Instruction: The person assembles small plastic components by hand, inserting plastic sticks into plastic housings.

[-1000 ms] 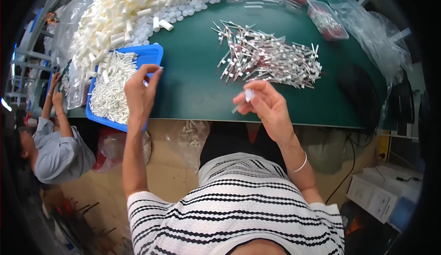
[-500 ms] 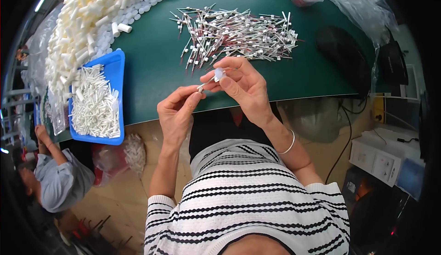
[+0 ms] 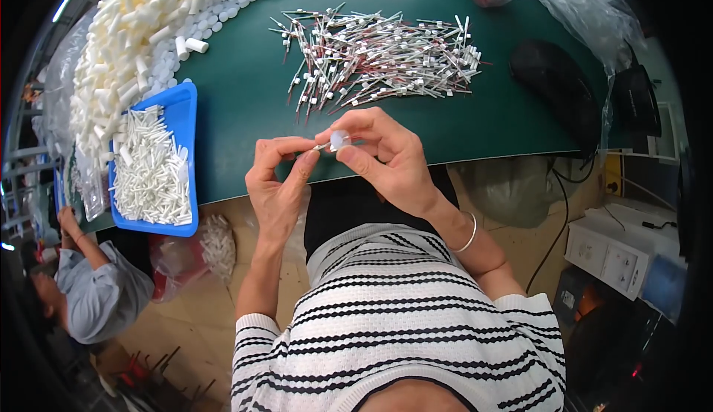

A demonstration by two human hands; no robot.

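Note:
Just over the near edge of the green table, my two hands work close together. My right hand (image 3: 390, 156) is closed on a translucent white round cap (image 3: 339, 139), pinched between thumb and fingers. Between thumb and forefinger, my left hand (image 3: 278, 178) pinches a thin stick-like piece (image 3: 320, 147) that meets the cap; my fingertips cover most of it. Beyond my hands lies a wide pile of thin sticks (image 3: 386, 59) with small white blocks and reddish ends.
To the left, a blue tray (image 3: 194, 152) holds many short white tubes. Behind it are heaped cream foam cylinders (image 3: 111, 63) and translucent discs (image 3: 215, 20). A black object (image 3: 553, 78) and plastic bags (image 3: 572, 4) occupy the right. Another person (image 3: 100, 289) is at far left.
My right hand has come nearer and slightly left with the cap, tilting it toward my left hand. The stick between them now shows much less of its length.

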